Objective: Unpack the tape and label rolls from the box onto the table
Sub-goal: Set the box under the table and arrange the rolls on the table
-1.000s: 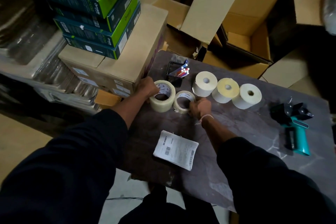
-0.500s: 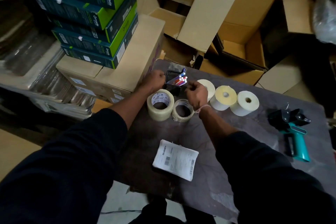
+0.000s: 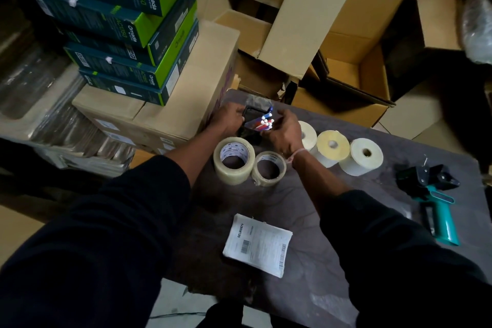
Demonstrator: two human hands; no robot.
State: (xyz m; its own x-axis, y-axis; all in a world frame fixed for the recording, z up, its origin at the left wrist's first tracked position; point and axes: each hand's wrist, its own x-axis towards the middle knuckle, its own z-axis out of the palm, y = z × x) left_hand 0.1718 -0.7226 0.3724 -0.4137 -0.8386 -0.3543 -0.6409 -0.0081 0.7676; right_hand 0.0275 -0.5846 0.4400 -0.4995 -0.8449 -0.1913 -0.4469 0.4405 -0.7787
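Both hands, left hand and right hand, hold the pen holder in their grip. Tilt it and we risk pens spilling across the tabletop, or we knock the big tape roll.

tape rolls: glossy clear plastic | label rolls: matt paper | table: dull, mottled

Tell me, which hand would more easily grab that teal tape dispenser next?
Probably the right hand. The tape dispenser lies at the table's right side, beyond the label rolls. The left hand is at the pen holder on the far left and would have to cross over.
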